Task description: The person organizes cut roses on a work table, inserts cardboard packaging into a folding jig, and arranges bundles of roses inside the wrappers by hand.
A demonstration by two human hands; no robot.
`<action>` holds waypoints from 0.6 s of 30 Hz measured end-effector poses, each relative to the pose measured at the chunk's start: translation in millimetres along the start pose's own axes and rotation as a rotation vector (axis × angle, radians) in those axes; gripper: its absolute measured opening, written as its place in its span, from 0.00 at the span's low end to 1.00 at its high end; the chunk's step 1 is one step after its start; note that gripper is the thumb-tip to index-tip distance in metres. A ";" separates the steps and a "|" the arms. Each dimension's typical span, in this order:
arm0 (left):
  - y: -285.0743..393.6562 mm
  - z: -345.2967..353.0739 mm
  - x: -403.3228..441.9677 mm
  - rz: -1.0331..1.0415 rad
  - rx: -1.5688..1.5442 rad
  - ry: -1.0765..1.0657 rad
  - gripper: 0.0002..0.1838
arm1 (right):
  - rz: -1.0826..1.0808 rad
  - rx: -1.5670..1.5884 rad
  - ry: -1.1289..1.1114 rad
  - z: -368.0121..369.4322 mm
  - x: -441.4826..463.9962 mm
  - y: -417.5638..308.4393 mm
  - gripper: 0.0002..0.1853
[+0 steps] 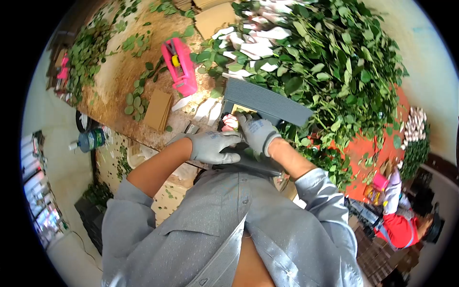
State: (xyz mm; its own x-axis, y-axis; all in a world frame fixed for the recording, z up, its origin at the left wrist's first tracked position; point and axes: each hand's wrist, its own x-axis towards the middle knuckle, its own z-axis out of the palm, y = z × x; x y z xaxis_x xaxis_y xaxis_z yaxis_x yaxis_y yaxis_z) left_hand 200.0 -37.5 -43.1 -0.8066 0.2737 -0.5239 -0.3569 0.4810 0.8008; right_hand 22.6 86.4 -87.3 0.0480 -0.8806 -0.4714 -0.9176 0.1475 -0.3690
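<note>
We have our left hand (214,146) spread, thumb apart from the fingers, near the pink rose (230,122) on the near side of the grey ridged board (270,99). Our right hand (258,132) is just beside the bloom, and we cannot tell whether it grips anything; white slips (203,109) and a pink holder (187,86) lie on the table (112,95)

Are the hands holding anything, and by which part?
I can't tell: the left hand and right hand are near the pink rose, but no clear grip shows.
</note>
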 end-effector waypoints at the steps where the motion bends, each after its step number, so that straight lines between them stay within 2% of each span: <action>1: 2.0 0.4 -0.6 -0.049 0.027 0.026 0.39 | -0.050 -0.003 0.017 5.3 2.0 6.4 0.25; 3: 4.8 -0.2 -1.4 -0.093 0.080 0.012 0.38 | -0.088 -0.004 0.008 5.6 6.4 10.1 0.21; 4: 6.2 -1.3 -0.6 -0.110 0.059 0.015 0.37 | -0.027 0.047 -0.083 -7.4 5.8 5.9 0.20; 6: 2.9 -0.2 0.8 -0.124 0.065 -0.020 0.36 | 0.034 0.052 -0.109 -16.2 1.7 3.1 0.17; 9: -5.6 4.1 2.4 -0.070 0.130 0.038 0.41 | 0.020 0.036 0.077 0.0 -6.9 8.0 0.17; 11: 2.6 2.1 2.7 -0.100 0.123 0.043 0.35 | 0.022 0.029 0.072 9.2 -5.7 6.9 0.19; 15: 3.2 0.7 3.6 -0.146 0.092 0.009 0.36 | -0.039 -0.034 0.178 34.1 -4.3 5.2 0.21; 18: -2.8 -1.6 4.7 -0.082 0.119 -0.026 0.40 | -0.041 0.005 0.174 34.0 -4.8 9.1 0.21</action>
State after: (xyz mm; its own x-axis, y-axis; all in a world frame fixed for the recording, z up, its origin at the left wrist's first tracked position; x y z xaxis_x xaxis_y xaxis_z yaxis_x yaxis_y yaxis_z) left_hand 196.5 -38.9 -47.3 -0.7639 0.2501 -0.5950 -0.3617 0.5976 0.7156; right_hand 27.5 107.2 -115.6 0.0159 -0.9505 -0.3104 -0.9142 0.1119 -0.3896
